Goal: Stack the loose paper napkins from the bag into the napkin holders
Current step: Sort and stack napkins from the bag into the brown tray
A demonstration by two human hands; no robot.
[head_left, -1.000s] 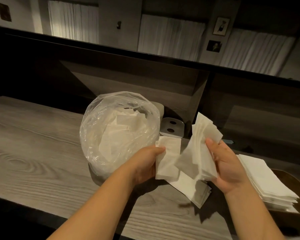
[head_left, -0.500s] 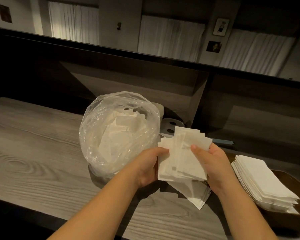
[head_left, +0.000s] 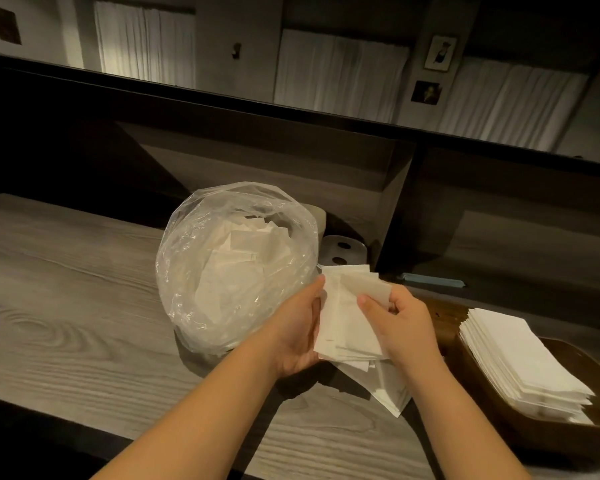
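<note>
**Squaring a handful of napkins before it goes to the holder**

We hold a small bundle of napkins [head_left: 343,327] in front of us, above the wooden counter [head_left: 66,306]. Our left hand [head_left: 298,334] grips the left edge of the bundle, with the thumb on top and the other fingers hidden beneath. Our right hand [head_left: 402,323] pinches the upper right corner, where one sheet is bent up between the thumb and the curled fingers. The sheets are not yet even: their top edges fan out a little.

The plastic bag [head_left: 236,265] with more loose napkins stands just to the left of the bundle, touching or almost touching our left hand. A few napkins on the counter [head_left: 392,389] lie under our hands.

The holder [head_left: 499,420] is a dark wooden tray at the right, near our right forearm, and it carries a tidy stack [head_left: 520,362] already. The long axis of this stack runs from the far left to the near right, while our bundle is held more upright, with its long side pointing away from us. So we judge that the bundle must travel to the right and turn slightly clockwise to lie flush on the stack. The right hand is the nearer one for this. We think the edges should be aligned first, otherwise the stack may become untidy.
</note>
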